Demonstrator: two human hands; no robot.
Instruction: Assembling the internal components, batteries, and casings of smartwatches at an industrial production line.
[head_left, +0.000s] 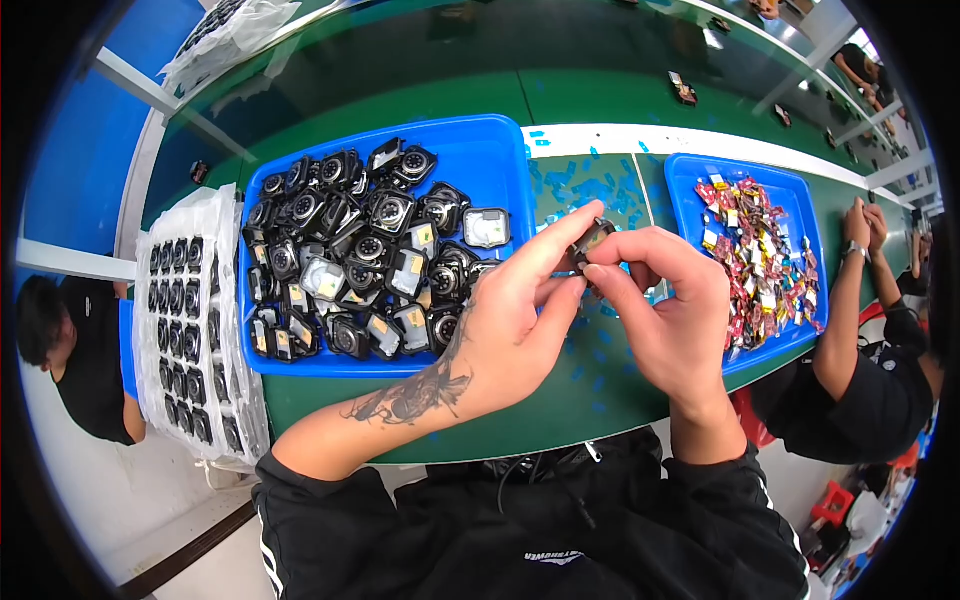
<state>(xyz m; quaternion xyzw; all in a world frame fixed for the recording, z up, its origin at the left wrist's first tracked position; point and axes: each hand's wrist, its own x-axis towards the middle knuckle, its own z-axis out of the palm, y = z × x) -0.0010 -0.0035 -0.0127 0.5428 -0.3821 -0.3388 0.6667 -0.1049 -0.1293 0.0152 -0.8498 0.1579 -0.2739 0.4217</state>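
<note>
Between my two hands, over the green table [540, 410], is a small black smartwatch case [593, 240]. My left hand [520, 325] grips it with the fingers closed round its left side. From the right, my right hand [665, 305] has thumb and forefinger pinched at its near edge; whether something small sits in that pinch is hidden. Left of my hands, a blue tray [400, 366] bears a heap of black smartwatch cases [365, 248], some with round sensor backs up, others showing silvery insides.
On the right, another blue tray [680, 185] holds many small red, yellow and silver parts [755, 265]. Bits of blue film [590, 185] lie scattered between the trays. White packing trays [150, 225] with rows of watch cases stand far left. Co-workers sit at the left and right [850, 385].
</note>
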